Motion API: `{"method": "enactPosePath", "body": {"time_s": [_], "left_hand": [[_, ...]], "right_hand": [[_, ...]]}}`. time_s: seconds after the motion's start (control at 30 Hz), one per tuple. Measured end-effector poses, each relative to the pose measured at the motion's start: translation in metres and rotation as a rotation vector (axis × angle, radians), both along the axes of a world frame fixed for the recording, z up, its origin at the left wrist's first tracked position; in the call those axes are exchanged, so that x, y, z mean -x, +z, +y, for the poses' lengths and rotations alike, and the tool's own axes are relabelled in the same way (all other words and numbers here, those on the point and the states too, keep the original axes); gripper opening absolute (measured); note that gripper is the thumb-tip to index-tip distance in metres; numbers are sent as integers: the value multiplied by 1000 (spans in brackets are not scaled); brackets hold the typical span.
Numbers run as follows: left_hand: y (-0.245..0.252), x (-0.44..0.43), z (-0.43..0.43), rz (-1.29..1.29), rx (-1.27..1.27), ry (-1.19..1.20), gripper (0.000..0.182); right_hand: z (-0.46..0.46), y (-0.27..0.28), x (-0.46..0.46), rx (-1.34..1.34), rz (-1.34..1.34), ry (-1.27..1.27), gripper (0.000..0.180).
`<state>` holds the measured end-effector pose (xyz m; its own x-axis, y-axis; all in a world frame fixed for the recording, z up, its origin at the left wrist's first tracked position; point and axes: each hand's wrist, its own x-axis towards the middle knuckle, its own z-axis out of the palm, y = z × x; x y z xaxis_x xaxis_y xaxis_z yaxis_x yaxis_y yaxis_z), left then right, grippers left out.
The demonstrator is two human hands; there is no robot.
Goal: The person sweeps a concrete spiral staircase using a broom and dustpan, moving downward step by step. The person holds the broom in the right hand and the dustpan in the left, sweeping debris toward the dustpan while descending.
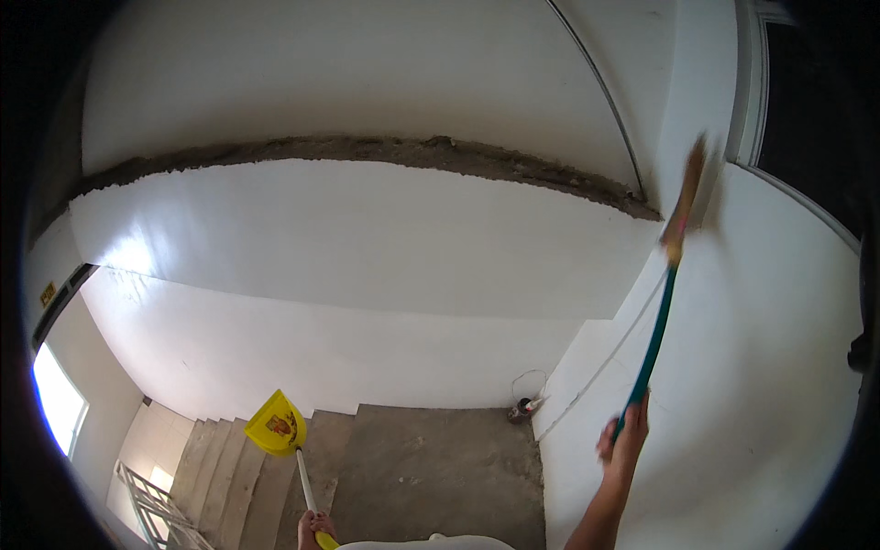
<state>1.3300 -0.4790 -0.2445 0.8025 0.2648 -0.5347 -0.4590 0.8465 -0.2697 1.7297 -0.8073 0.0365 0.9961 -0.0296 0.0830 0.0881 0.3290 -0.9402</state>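
Observation:
My right hand (627, 433) grips the green handle of a broom (660, 323), raised along the right wall. Its brown bristle head is blurred and points upward near the lower corner of a window frame. My left hand (316, 528), low in the picture, is closed around the pale handle of a yellow plastic dustpan (276, 423). The dustpan's pan, which bears a printed picture, stands up above the hand, in front of the concrete stairs.
Concrete steps (234, 474) descend at the left beside a metal railing (148, 505). A concrete landing (440, 474) lies below. A dark container (520, 411) with a thin wire sits in its far right corner. A dark window (811, 124) is at upper right.

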Motion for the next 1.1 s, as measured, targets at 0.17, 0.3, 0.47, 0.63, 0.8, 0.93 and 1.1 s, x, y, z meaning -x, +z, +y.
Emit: {"method": "enactPosePath", "body": {"time_s": [0.17,0.3,0.47,0.63,0.8,0.93,1.1], "left_hand": [[4,2,0,-12,21,66,26],[10,-7,-10,91,-53,158,26],[-4,-16,18,39,-9,134,27],[-34,-22,64,-6,-277,-27,29],[7,11,24,-128,-5,113,30],[35,-4,14,-23,-42,139,31],[18,2,29,215,22,127,31]], "right_hand": [[88,81,-88,-96,-216,254,54],[127,82,-69,-50,-149,667,55],[128,47,-19,-76,-157,1165,57],[128,11,6,70,-134,1465,63],[122,-71,63,59,349,1596,59],[131,-164,70,71,784,1361,53],[138,-271,45,466,1064,889,49]]}}
